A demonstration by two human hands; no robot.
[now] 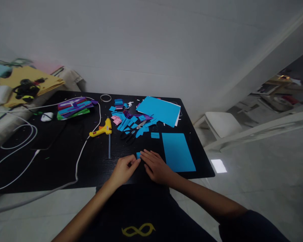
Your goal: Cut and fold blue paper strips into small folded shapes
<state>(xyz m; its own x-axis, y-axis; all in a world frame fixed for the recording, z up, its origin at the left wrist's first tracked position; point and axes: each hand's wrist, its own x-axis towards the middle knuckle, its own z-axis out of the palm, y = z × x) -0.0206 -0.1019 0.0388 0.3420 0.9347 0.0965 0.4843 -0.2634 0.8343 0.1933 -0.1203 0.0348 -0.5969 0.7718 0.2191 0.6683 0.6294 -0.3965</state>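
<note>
Plain pale wall (111, 40) rises behind a black table (60, 164), and a white chair (221, 124) stands off to its right. From the head view, the only one, a small blue paper piece (138, 155) lies near the table's front edge, between the person's two hands. The left hand (126, 169) is curled, thumb beside the paper's lower edge; whether it pinches the paper I can't tell. The right hand (154, 167) lies palm down, fingers extended and unclosed, tips at the paper's right side, perhaps to keep it flat. A blue sheet (178, 151) rests just beyond that hand, probably to stay within reach. Scissors (137, 128) lie among the blue cut pieces (123, 125), likely dropped wherever was handy. Further left, a yellow glue gun (106, 128) rests with its white cable (77, 164) trailing over the front edge, seemingly leaving the working spot free.
</note>
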